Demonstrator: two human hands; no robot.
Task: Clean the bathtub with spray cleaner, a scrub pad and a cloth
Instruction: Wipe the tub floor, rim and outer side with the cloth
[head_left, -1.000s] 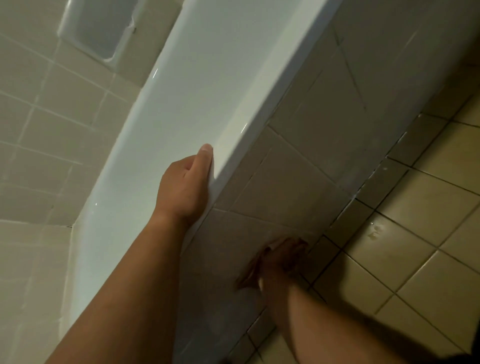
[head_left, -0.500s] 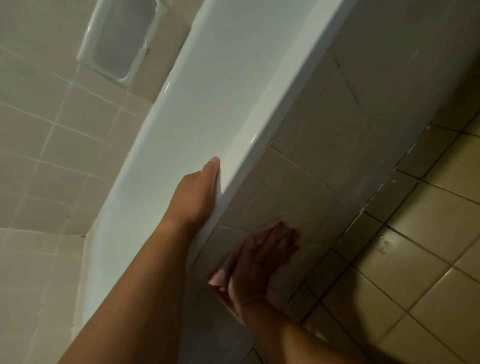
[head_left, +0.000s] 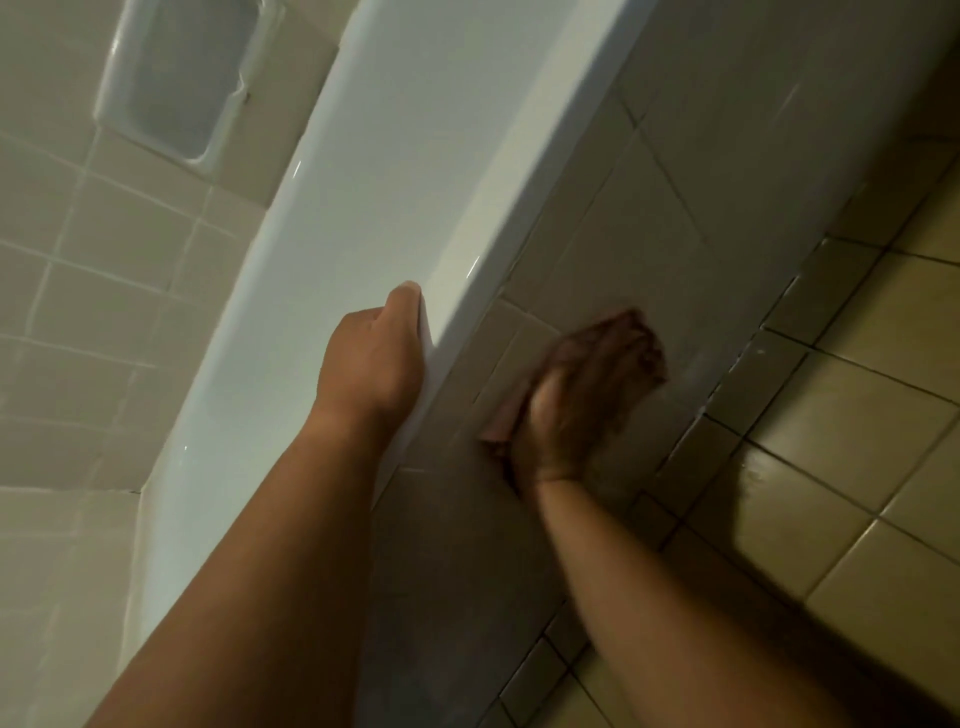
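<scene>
Hands first. My left hand (head_left: 371, 364) clamps the outer edge of the tub rim (head_left: 415, 156), thumb lying along the top and the other fingers hidden over the edge. My guess is it's there to brace me while I lean down. My right hand (head_left: 582, 395) is below the tub rim, laid flat on the tiled front panel (head_left: 649, 234). Its fingers look straight, though blurred, and they push a pink pad (head_left: 501, 421) against the tile. A flat palm spreads the pressure for rubbing, so I judge this step as scrubbing the outside face.

The pink pad sits just below the tub rim under my right palm, with only its near corner poking out. Scrub pad or cloth, I can't tell. The bathtub itself runs diagonally, its white rim between my two hands. No spray cleaner is in view.

Counts:
- two hands, both mine
- one pink pad
- one tub rim
- one soap dish (head_left: 176, 78), recessed in the wall tiles (head_left: 104, 270) on the far side of the tub rim from the panel
- one floor (head_left: 857, 415), well below the tub rim, with a wet shine near the panel's foot
</scene>
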